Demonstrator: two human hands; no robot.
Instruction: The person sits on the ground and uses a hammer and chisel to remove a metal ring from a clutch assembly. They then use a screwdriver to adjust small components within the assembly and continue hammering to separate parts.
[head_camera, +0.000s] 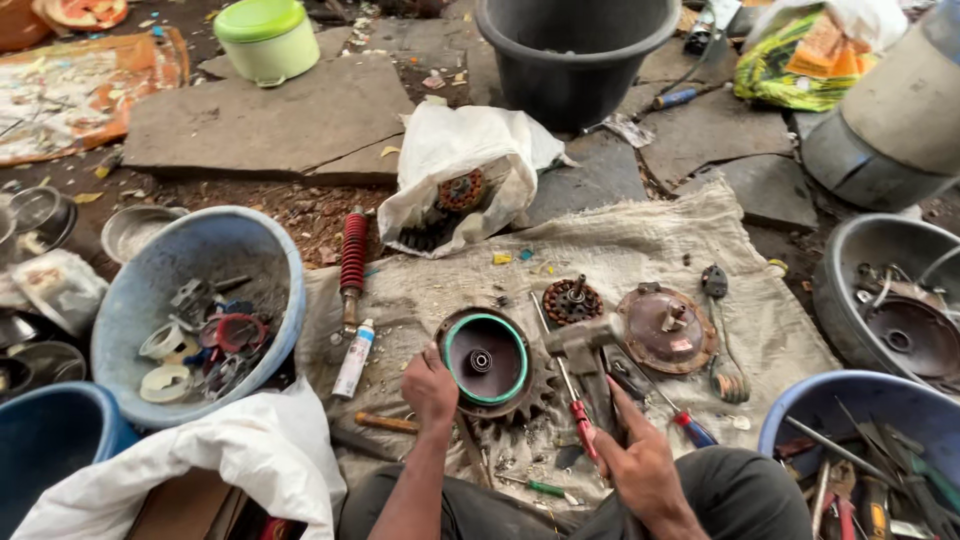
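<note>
White tube (353, 358) beside left hand (429, 385)

The floor (300, 205) is bare dirt set with flat grey stone slabs (270, 125), littered with scraps. A worn sack cloth (640, 250) lies spread near the middle. Daylight falls evenly, with soft shadows. Far left lies a faded orange mat (80, 90); no walls show.

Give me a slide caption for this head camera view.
Left hand steadies a round metal housing while right hand grips a hammer.
</note>
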